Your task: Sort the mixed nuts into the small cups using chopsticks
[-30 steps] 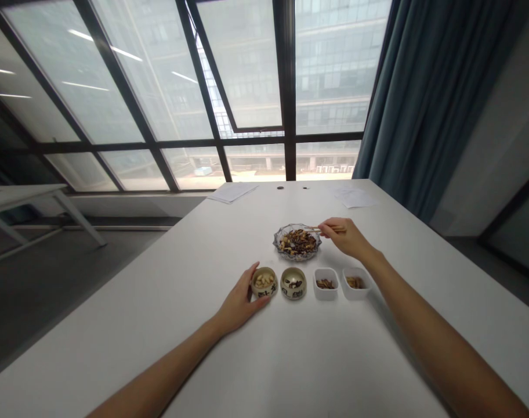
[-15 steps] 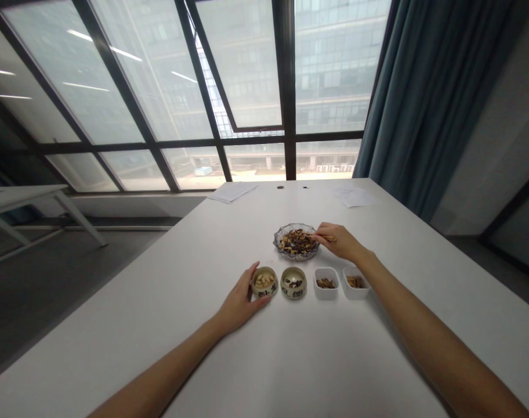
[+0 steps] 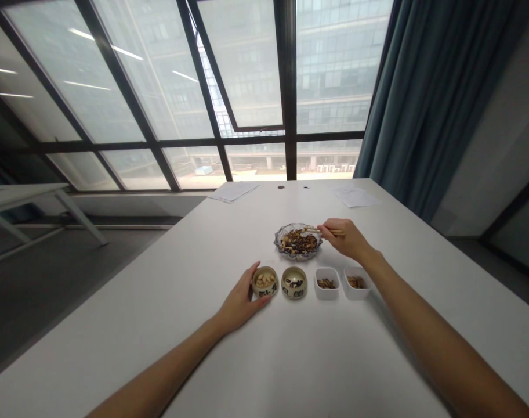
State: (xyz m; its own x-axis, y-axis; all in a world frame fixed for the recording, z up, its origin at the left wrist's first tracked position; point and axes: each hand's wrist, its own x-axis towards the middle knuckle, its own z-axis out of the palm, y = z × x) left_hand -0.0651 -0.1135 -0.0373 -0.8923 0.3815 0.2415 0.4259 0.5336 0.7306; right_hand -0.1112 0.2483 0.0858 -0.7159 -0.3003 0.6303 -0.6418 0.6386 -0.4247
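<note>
A glass dish [image 3: 282,235] heaped with mixed nuts and seeds sits mid-table. My right hand [image 3: 345,238] is closed on a pair of wooden chopsticks [image 3: 317,231] whose tips reach over the dish's right side. Nearer me stand in a row a tan round bowl of pale nuts [image 3: 265,281], a second tan bowl with dark pieces [image 3: 293,283], and two white square cups [image 3: 326,284] [image 3: 355,283] with brown bits. My left hand [image 3: 238,302] curls against the left bowl's side and steadies it.
The white table [image 3: 290,360] runs to a window wall. Paper sheets [image 3: 232,191] [image 3: 354,197] lie at its far edge. A blue curtain [image 3: 425,98] hangs on the right. Another table [image 3: 21,197] stands off to the left.
My right hand dipped toward the dish with the chopsticks, then lifted back a little to the right. The left hand has stayed on the bowl.
</note>
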